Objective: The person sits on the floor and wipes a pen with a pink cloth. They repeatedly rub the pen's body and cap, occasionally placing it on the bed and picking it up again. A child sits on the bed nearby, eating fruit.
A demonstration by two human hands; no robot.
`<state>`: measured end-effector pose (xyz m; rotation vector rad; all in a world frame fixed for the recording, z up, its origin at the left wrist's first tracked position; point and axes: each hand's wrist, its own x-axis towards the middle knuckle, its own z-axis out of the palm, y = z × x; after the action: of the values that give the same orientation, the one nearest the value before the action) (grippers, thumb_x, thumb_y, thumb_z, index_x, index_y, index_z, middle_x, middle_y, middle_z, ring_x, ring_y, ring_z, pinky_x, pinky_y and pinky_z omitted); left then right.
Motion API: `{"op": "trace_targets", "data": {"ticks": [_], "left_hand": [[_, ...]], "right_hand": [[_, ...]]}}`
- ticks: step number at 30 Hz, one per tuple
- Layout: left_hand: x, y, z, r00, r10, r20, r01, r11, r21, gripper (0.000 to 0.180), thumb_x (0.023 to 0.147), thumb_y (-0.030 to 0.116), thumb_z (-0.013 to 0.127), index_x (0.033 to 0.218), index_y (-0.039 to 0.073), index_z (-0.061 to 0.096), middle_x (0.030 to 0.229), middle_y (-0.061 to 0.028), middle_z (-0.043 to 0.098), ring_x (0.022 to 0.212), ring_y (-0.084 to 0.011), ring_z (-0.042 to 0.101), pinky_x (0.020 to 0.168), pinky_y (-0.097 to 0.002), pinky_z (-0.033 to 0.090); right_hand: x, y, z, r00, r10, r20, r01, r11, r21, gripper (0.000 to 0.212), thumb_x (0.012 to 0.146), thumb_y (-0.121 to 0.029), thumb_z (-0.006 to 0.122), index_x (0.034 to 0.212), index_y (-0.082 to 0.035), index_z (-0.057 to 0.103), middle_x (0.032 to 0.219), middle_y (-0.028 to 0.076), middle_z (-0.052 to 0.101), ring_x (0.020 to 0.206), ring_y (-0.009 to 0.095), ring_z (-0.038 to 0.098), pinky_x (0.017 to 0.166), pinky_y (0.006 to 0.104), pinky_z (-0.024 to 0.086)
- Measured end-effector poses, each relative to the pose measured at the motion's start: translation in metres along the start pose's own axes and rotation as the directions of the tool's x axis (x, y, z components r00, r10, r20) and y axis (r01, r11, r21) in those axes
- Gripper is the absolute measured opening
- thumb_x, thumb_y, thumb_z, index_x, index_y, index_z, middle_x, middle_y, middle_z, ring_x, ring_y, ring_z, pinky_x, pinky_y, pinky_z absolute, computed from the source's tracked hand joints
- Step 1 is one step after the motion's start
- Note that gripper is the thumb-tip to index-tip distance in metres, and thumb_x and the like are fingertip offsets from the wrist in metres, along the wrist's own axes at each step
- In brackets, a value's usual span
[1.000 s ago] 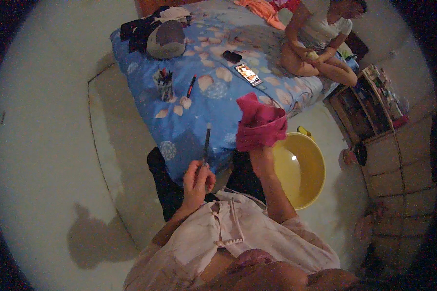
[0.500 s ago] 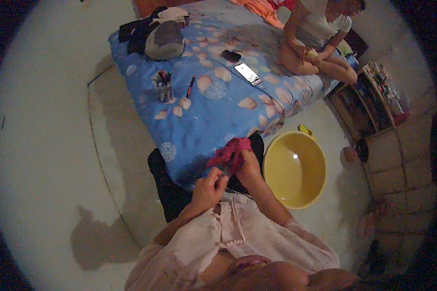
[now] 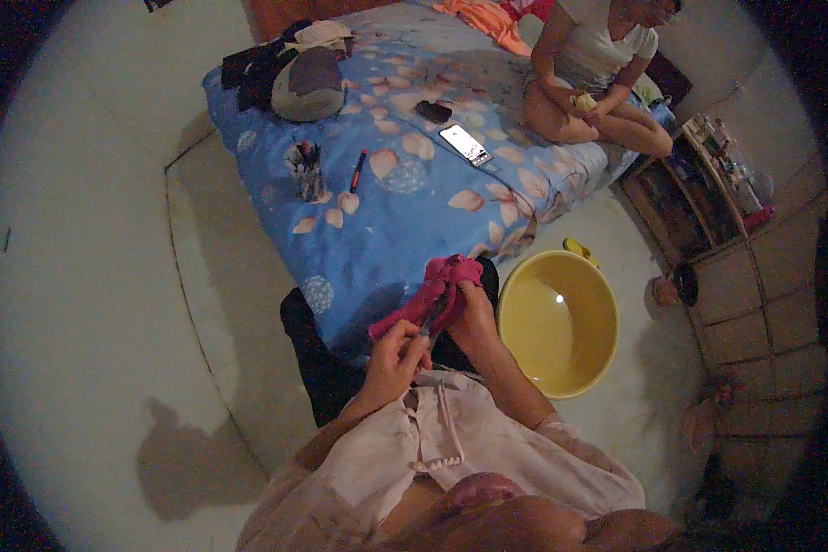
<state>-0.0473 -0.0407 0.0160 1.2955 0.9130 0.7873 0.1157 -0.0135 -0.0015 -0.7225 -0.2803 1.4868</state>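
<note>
A bright pink cloth is bunched between my two hands, above my dark-clad knees at the near corner of the bed. My right hand is closed around its right part, where the fabric folds over the fingers. With fingers pinched together, my left hand grips its near left edge. A thin grey-blue strip shows between the hands; whether it belongs to the cloth or is a separate thing, I cannot tell. Some fingertips are hidden by the folds.
A yellow basin stands on the floor at my right. The blue flowered bed carries a cup of pens, a red-and-black pen, a lit phone and a grey cap. Another person sits at its far right, near a shelf.
The pink cloth has spread out to the left, its end now lying over my left fingers. My hands have barely moved. The view has shifted slightly.
</note>
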Motion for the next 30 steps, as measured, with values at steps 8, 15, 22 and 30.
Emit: {"op": "trace_targets", "data": {"ticks": [8, 15, 22, 30], "left_hand": [[0.009, -0.014, -0.006, 0.903, 0.418, -0.098, -0.243, 0.686, 0.686, 0.014, 0.089, 0.015, 0.056, 0.092, 0.004, 0.049, 0.067, -0.0114, 0.061, 0.057, -0.0181, 0.059, 0.052, -0.0349, 0.047], [0.004, 0.003, -0.011, 0.982, -0.181, 0.061, 0.188, 0.971, -0.146, 0.018, 0.092, 0.025, 0.052, 0.091, 0.007, 0.053, 0.066, -0.0037, 0.060, 0.051, -0.0110, 0.051, 0.044, -0.0256, 0.039], [0.004, 0.005, -0.008, 0.973, -0.187, 0.139, 0.214, 0.953, -0.215, 0.018, 0.094, 0.024, 0.048, 0.088, 0.007, 0.052, 0.064, -0.0029, 0.058, 0.049, -0.0085, 0.048, 0.043, -0.0230, 0.037], [0.018, -0.003, 0.008, 0.934, 0.315, -0.169, -0.299, 0.948, 0.110, 0.015, 0.095, 0.019, 0.049, 0.091, 0.004, 0.048, 0.064, -0.0039, 0.058, 0.053, -0.0065, 0.049, 0.049, -0.0223, 0.039]], "right_hand": [[-0.011, 0.028, -0.001, 0.998, 0.015, -0.067, -0.023, 0.991, -0.131, 0.017, 0.088, -0.022, 0.053, 0.099, -0.009, 0.055, 0.093, 0.004, 0.060, 0.087, 0.020, 0.056, 0.078, 0.0347, 0.046], [-0.013, 0.011, 0.000, 0.993, 0.071, 0.091, -0.070, 0.998, -0.004, 0.032, 0.088, -0.021, 0.056, 0.116, -0.010, 0.050, 0.109, 0.006, 0.057, 0.098, 0.023, 0.057, 0.084, 0.0396, 0.047], [-0.005, -0.003, -0.006, 0.998, 0.025, 0.049, -0.023, 0.999, -0.038, 0.025, 0.089, -0.018, 0.048, 0.108, -0.003, 0.052, 0.104, 0.010, 0.060, 0.091, 0.024, 0.059, 0.083, 0.0378, 0.048], [-0.024, 0.027, -0.005, 1.000, 0.012, 0.006, -0.009, 0.930, -0.368, 0.032, 0.090, -0.026, 0.052, 0.113, -0.005, 0.055, 0.110, 0.007, 0.058, 0.102, 0.018, 0.054, 0.089, 0.0330, 0.043]]}}
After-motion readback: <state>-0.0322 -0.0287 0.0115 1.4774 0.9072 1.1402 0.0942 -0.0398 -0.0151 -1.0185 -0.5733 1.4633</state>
